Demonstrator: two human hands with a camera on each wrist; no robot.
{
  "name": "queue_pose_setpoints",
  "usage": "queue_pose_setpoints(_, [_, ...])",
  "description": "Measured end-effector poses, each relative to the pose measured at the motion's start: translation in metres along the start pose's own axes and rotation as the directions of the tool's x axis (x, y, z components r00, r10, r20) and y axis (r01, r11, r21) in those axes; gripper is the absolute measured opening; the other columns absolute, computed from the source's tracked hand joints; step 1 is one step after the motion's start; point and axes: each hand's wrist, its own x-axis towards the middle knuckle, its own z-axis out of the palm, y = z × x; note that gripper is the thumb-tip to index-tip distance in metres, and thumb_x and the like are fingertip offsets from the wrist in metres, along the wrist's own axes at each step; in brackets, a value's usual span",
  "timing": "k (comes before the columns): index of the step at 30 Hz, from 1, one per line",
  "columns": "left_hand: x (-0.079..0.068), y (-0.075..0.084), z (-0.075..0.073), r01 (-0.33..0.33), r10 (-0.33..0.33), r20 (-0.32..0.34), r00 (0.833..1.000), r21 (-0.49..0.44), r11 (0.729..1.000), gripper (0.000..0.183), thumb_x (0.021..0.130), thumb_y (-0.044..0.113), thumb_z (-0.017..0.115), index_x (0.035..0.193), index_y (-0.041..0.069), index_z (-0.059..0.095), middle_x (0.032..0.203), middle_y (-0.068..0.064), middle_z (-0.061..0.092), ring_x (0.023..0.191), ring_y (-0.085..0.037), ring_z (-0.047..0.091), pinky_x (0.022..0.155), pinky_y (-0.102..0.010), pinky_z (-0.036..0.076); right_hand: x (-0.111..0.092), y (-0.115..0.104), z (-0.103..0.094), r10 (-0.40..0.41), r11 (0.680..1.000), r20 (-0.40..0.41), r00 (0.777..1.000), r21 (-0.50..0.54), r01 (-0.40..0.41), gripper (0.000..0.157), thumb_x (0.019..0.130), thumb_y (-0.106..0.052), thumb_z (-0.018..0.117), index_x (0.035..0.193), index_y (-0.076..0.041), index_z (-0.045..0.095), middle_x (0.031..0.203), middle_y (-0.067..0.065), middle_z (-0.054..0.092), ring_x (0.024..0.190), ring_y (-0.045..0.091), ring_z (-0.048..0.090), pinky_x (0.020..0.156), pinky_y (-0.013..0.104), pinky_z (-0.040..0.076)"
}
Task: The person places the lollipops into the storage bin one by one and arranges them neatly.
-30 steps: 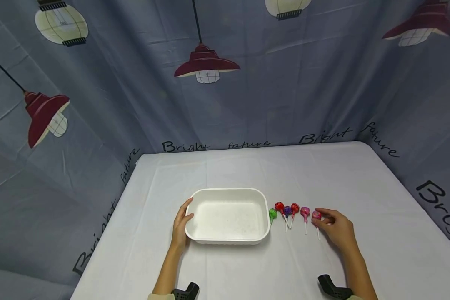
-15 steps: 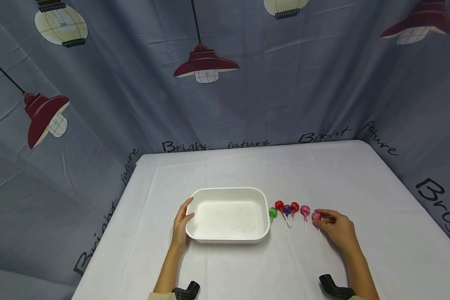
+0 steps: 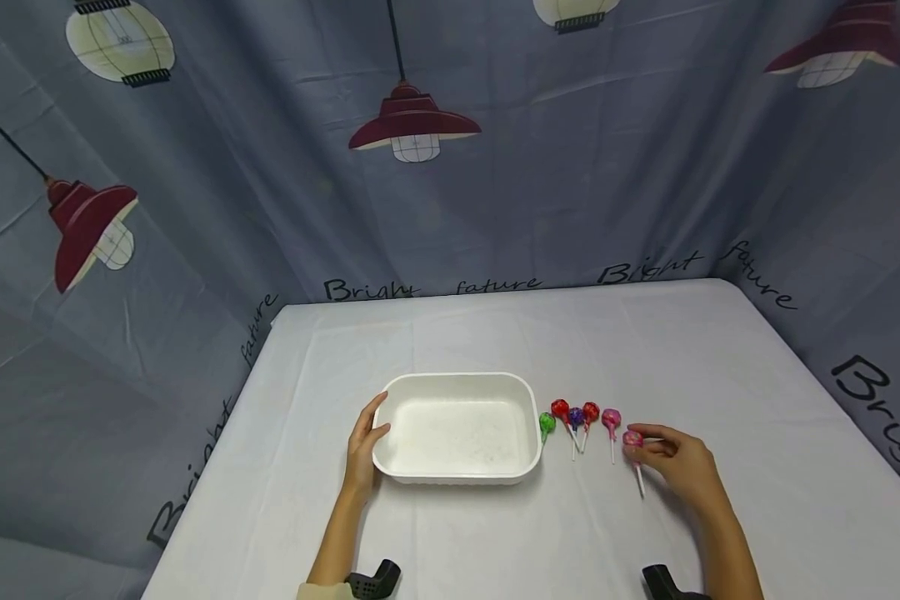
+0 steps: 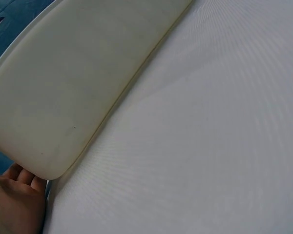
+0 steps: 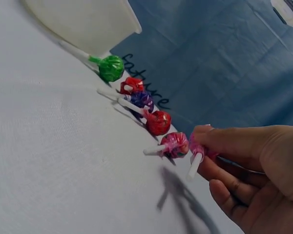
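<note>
Right of the tray, the right hand pinches 1 pink lollipop by its head, stick slanting nearward; the left hand holds the tray's left end.

White rounded-rectangular plastic tray, centre of the head view: smooth, faintly glossy inside, matt outside.
Rightmost pink ball-shaped lollipop in the head view: shiny, crinkled film wrapper.
Green ball-shaped lollipop, upper left of the right wrist view: glossy film, bright highlights.
White cloth table cover, lower frame: matt, finely woven, lightly creased.
Blue-grey printed curtain, upper frame: smooth cloth, soft folds, dull sheen.
</note>
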Motion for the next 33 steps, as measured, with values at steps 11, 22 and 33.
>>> queue_pose_setpoints(11, [-0.002,0.000,0.000,0.005,-0.005,-0.005,1.000,0.000,1.000,0.048,0.091,0.009,0.045,0.139,0.017,0.041,0.149,0.000,0.025,0.137,-0.018,0.020,0.108,-0.034,0.025,-0.006,-0.039,-0.006,-0.101,0.964,0.031,0.994,0.249,0.090,0.046,0.082,-0.030,0.069,0.119,-0.005,0.060,0.088,0.012,0.069,0.077,0.020,0.066,0.068,0.017,0.049])
queue_pose_setpoints(22, [0.002,0.002,0.000,0.002,-0.002,0.001,1.000,-0.009,1.000,0.048,0.091,0.010,0.047,0.137,0.020,0.043,0.149,-0.001,0.025,0.137,-0.018,0.020,0.108,-0.034,0.026,-0.001,-0.099,-0.008,-0.244,0.910,-0.013,0.970,0.343,0.233,0.041,0.079,-0.020,0.073,0.115,-0.002,0.061,0.091,0.008,0.067,0.079,0.013,0.062,0.066,0.020,0.052])
queue_pose_setpoints(33, [0.001,0.001,-0.001,-0.001,0.001,-0.004,1.000,-0.005,1.000,0.047,0.091,0.010,0.047,0.136,0.020,0.044,0.150,-0.004,0.024,0.136,-0.016,0.022,0.104,-0.023,0.030,0.006,-0.138,0.004,-0.337,0.866,0.001,0.942,0.393,0.309,0.037,0.077,-0.015,0.075,0.110,-0.004,0.063,0.090,0.012,0.066,0.078,0.015,0.062,0.059,0.022,0.051])
